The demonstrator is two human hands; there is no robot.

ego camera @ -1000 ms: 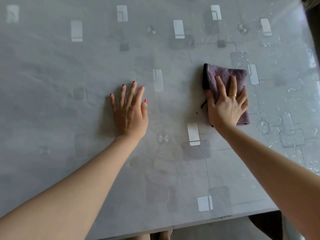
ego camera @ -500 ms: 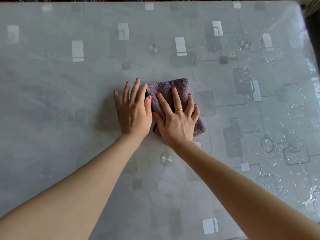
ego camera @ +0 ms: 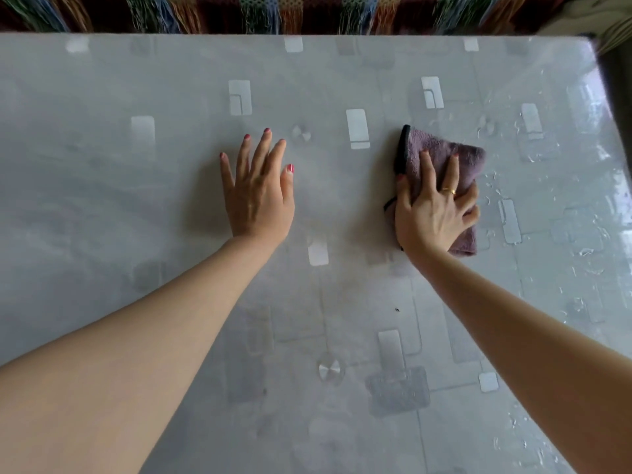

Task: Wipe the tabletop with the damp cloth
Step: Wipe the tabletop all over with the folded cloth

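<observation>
A folded purple cloth (ego camera: 461,155) with a dark edge lies flat on the grey patterned tabletop (ego camera: 171,206), right of centre. My right hand (ego camera: 432,213) presses down on it with fingers spread, a gold ring on one finger. My left hand (ego camera: 258,193) rests flat on the bare tabletop to the left of the cloth, fingers apart, holding nothing. A gap of bare table separates the two hands.
Water droplets (ego camera: 581,251) glisten on the right part of the table. A fringed, multicoloured fabric (ego camera: 307,12) runs along the far edge. The table's right edge (ego camera: 612,114) is close to the cloth. A small dark speck (ego camera: 397,309) lies near my right forearm.
My right hand slid the cloth left until it met my left hand, then back to the right. The view has tilted up, showing the table's far edge. My left hand stayed put.
</observation>
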